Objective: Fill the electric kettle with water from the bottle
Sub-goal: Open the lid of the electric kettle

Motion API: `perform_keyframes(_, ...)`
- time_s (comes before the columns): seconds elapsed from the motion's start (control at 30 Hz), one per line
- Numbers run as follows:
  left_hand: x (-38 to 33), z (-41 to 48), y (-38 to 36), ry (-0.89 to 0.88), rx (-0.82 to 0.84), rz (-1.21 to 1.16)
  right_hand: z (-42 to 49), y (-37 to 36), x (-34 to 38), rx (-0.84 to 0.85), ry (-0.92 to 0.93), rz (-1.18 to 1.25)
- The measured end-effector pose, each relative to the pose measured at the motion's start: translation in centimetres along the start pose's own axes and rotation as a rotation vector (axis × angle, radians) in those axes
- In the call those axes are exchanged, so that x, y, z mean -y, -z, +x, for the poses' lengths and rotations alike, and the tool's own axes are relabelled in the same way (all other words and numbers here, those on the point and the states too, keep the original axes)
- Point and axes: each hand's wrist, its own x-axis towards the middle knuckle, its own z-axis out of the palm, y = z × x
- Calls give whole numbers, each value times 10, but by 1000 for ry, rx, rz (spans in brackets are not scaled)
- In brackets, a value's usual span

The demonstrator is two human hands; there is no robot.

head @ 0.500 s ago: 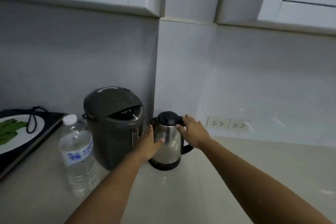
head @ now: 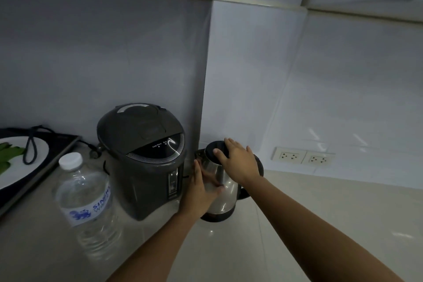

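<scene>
The left hand [head: 201, 190] is reaching forward with a straight arm, palm and thumb pressing flat against the steel side of the electric kettle [head: 223, 186], fingers wrapped partly round it. The right hand [head: 238, 160] is arching over from above, fingers spread and clamped on the kettle's black lid [head: 214, 147]. The kettle is standing on the pale counter [head: 320, 213] in the corner, just beside a dark water dispenser [head: 142, 158]. Further left, the water bottle [head: 85, 204] is standing capped and seemingly nearly full.
</scene>
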Motion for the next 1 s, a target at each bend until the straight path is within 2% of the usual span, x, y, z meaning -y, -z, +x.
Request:
perform_keyframes(0.27,11,-2,-8,-29,-73,-62,-5,-2,7,-219,92,-19)
perform_keyframes(0.53,13,-5,-9,-39,-91,-84,-3,5,3,-236,257,-42)
perform_keyframes(0.73,11,-6,-7,-28,-69,-75,-6,5,1,-291,271,-15)
perform_keyframes(0.9,10,-6,-5,-17,-59,-72,-4,13,2,-333,213,87)
perform_keyframes(1.0,10,-7,-4,-7,-46,-76,-5,12,-2,-314,221,88)
